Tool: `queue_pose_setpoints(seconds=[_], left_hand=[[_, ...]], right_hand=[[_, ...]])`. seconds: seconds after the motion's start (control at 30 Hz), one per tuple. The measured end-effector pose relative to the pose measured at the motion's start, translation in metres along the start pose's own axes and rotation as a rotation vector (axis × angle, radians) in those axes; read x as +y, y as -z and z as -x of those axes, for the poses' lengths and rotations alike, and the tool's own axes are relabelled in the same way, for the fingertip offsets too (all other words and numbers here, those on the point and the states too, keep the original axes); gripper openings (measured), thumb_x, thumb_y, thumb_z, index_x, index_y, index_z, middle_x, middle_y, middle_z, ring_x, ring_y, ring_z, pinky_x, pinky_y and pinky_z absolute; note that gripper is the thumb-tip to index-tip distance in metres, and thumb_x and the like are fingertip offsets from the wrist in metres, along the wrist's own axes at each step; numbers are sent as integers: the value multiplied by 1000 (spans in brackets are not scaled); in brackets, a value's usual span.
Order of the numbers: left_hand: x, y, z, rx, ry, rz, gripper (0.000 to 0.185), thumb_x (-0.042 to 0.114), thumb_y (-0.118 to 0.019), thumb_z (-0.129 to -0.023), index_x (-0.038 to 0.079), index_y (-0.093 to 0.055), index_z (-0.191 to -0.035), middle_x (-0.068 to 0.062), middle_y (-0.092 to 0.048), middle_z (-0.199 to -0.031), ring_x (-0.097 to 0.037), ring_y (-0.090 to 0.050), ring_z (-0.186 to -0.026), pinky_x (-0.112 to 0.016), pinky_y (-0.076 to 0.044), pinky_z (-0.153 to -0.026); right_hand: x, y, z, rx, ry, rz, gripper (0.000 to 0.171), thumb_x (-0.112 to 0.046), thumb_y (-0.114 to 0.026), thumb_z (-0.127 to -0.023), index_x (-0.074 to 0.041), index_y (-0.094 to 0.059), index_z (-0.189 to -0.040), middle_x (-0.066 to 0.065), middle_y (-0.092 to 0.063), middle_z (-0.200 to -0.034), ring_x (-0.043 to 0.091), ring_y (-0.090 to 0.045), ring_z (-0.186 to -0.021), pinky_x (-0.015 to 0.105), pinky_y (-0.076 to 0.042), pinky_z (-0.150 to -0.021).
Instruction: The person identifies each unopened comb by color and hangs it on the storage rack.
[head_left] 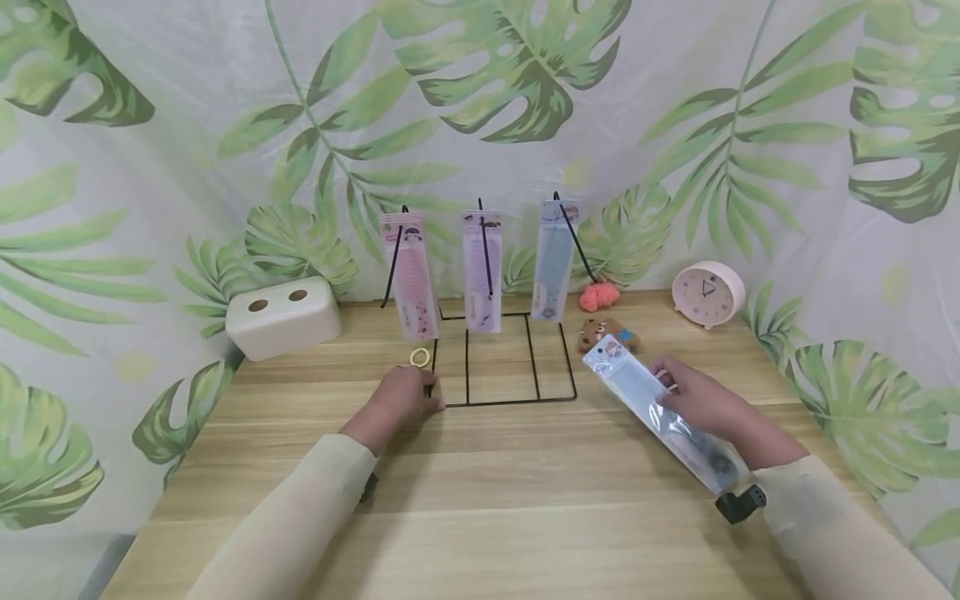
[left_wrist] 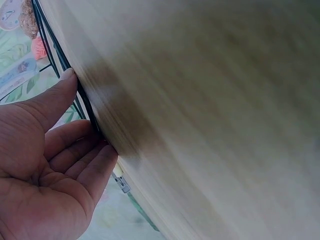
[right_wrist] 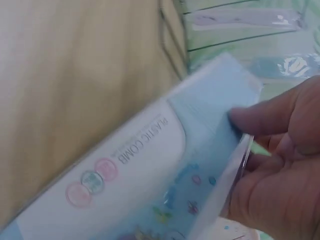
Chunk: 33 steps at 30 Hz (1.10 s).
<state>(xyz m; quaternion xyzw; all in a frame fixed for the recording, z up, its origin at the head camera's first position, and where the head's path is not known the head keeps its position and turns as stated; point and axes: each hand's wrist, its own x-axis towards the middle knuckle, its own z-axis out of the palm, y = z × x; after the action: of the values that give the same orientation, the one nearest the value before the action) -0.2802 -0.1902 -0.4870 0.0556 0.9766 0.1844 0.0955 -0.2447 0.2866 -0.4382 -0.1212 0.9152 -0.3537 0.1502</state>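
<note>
My right hand (head_left: pixel 705 404) pinches a blue packaged plastic comb (head_left: pixel 637 392) by its long edge, thumb on one face and fingers behind. The pack slants over the right side of the table, and its back print (right_wrist: pixel 142 145) faces the right wrist camera. At the front left corner of a black wire display rack (head_left: pixel 510 402), my left hand (head_left: pixel 405 393) grips the base wire between thumb and fingers. On the rack's hooks hang a pink comb pack (head_left: pixel 414 279), a purple one (head_left: pixel 482 275) and a blue one (head_left: pixel 553 267).
A yellow ring (head_left: pixel 420 357) lies just beyond my left hand. A white box with two holes (head_left: pixel 285 321) stands at the back left. Behind the held pack are a brown bear toy (head_left: pixel 592 333), a coral yarn bundle (head_left: pixel 598 296) and a pink clock (head_left: pixel 707 294).
</note>
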Motion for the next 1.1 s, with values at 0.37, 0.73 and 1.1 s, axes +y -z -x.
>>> queue_pose_setpoints(seconds=[0.37,0.73,1.1], left_hand=[[-1,-1,0,7,-6,-12,55,27,-84,-98,3,-69,-145,-23,-67,-148,-43,-60,-142,-57,-48,-122],[-3,-2,-1,-1,11,2,57,27,-84,-98,3,-67,-147,-25,-64,-151,-45,-58,-144,-59,-46,-123],[-4,-3,-2,11,-10,-10,57,27,-85,-97,3,-68,-146,-23,-66,-150,-45,-59,-143,-58,-47,-122]], right_hand=[[-8,28,-1,-18,220,-372,32,6,-56,-107,8,-41,-135,26,-60,-130,12,-66,-115,32,-64,-94],[-44,22,1,21,328,-504,31,5,-60,-107,0,-45,-132,8,-65,-127,10,-70,-119,34,-65,-95],[-69,4,-21,-5,344,-539,38,6,-59,-106,3,-41,-139,14,-61,-131,18,-70,-119,40,-65,-96]])
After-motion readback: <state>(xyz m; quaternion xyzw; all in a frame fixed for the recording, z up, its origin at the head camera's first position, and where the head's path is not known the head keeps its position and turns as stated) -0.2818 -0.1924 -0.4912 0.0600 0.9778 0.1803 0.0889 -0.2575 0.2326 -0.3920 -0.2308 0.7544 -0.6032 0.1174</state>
